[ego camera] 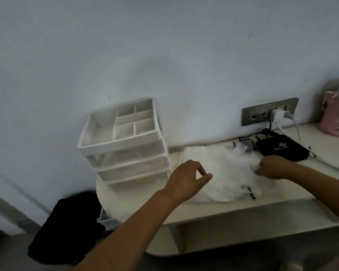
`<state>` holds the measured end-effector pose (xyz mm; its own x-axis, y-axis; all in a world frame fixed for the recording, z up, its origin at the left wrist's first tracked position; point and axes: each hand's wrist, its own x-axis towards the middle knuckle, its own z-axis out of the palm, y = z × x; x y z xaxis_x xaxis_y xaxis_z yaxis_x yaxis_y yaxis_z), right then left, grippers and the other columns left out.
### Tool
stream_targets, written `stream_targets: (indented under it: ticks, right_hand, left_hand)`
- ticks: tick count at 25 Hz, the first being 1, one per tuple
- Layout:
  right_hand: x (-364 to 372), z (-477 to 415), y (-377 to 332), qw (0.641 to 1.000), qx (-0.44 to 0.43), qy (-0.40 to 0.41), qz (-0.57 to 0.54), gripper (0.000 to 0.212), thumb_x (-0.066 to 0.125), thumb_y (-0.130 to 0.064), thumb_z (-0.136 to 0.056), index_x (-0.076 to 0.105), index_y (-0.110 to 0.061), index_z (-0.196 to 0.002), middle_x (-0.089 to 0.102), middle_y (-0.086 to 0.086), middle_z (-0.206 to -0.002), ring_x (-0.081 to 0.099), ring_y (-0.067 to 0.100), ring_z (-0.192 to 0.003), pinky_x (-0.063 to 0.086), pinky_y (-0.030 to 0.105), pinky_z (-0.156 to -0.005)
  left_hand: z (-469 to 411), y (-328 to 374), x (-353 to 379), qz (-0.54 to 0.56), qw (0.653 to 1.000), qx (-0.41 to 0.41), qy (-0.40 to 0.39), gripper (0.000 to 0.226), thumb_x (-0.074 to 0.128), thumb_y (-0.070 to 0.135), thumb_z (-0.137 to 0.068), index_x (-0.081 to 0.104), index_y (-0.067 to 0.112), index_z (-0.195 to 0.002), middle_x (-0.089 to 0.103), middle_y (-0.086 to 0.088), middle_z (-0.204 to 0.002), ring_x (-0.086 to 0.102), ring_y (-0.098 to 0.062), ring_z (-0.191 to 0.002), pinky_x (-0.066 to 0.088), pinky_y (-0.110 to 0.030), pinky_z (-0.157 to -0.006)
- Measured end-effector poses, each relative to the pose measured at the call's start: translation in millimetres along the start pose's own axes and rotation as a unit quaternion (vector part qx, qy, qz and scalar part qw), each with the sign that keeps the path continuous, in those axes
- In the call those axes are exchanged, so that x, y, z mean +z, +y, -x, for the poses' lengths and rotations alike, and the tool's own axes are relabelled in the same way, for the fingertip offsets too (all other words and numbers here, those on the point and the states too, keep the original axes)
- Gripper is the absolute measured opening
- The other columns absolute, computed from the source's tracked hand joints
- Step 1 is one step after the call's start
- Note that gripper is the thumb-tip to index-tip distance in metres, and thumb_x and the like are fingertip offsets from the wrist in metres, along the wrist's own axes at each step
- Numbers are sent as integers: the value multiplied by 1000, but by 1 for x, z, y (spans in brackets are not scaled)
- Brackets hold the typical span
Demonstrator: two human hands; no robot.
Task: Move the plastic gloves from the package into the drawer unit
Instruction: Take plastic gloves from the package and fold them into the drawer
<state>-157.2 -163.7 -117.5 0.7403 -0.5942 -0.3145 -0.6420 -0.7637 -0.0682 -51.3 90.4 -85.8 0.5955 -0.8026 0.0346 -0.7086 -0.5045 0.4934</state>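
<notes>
A white drawer unit stands on the left end of the desk, with a divided tray on top and translucent drawers below, all pushed in. A heap of clear plastic gloves with their package lies on the desk to its right. My left hand hovers between the unit and the heap, fingers loosely curled, holding nothing. My right hand grips the right edge of the glove heap.
A cream desk runs along the wall. A black pouch with cables lies behind the heap, below a wall socket with a plugged charger. A pink bag sits far right. A black bag lies on the floor.
</notes>
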Motion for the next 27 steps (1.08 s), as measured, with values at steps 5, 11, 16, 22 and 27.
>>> stream_targets:
  ticks: [5,11,16,22,27]
  right_hand:
    - [6,7,3,998,-19,50,-41,26,67,-39,-84,56,-16,-76,51,-3,-80,55,18,-86,37,17,-58]
    - [-15,6,13,990,3,105,-93,25,54,-29,-93,61,-7,-85,50,4,-78,61,26,-96,38,26,-71]
    - [-46,19,11,955,-18,182,-232,31,41,-22,-99,63,-1,-92,65,15,-92,61,31,-93,41,31,-73]
    - [-66,36,0,721,-154,44,-674,31,42,-13,-99,54,4,-76,51,12,-71,56,20,-71,56,30,-77]
    - [-67,43,-9,661,-205,-64,-719,35,38,-9,-97,67,10,-93,64,24,-89,66,28,-84,58,36,-81]
  left_hand:
    - [-30,22,60,-2,996,-19,-90,62,44,51,-95,28,23,-148,21,-1,-158,19,-19,-144,14,-36,-116]
    - [-32,10,109,-101,989,-41,-99,113,-12,83,-55,-6,26,-153,-18,-1,-159,-19,-24,-145,-18,-47,-111]
    - [-34,8,113,-89,992,-40,-83,117,-16,85,-51,-4,28,-153,-15,1,-160,-18,-22,-146,-17,-47,-112]
    - [-39,26,80,229,964,-128,-30,71,51,52,-91,22,26,-150,23,2,-157,24,-17,-143,18,-35,-115]
    - [-46,21,27,639,746,-182,-45,52,54,17,-94,38,10,-143,49,-16,-139,53,-33,-123,42,-40,-103]
